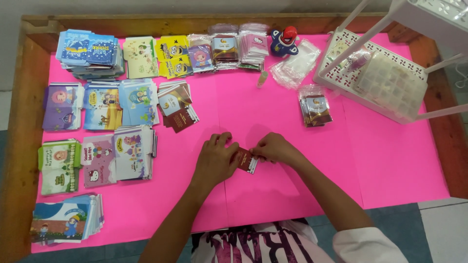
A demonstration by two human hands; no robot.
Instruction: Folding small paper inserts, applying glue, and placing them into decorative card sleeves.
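- So both hands are on a small stack of dark red cards [246,159], sitting pretty much dead centre of the pink table cover [390,160].
- The cards are maroon on top with a thin white edge peeking out at about 4 o'clock, so it looks like a few of them squared up together. There's some light mark on the face, too small to make out.
- Left hand [217,158] is closed over the stack's 9 o'clock side, fingers curled down and covering maybe half of it.
- Right hand [273,148] pinches the 3 o'clock edge, fingertips tight on the cards.
- How many cards are in the stack, can't tell, the left hand hides most of it.
- More of the same maroon cards lie fanned in a loose pile [179,108] at roughly 10 o'clock from the hands.
- A clear bag of cards [316,109] sits at about 1 o'clock.
- White plastic rack [375,68] at 2 o'clock is cut off by the frame's top edge.
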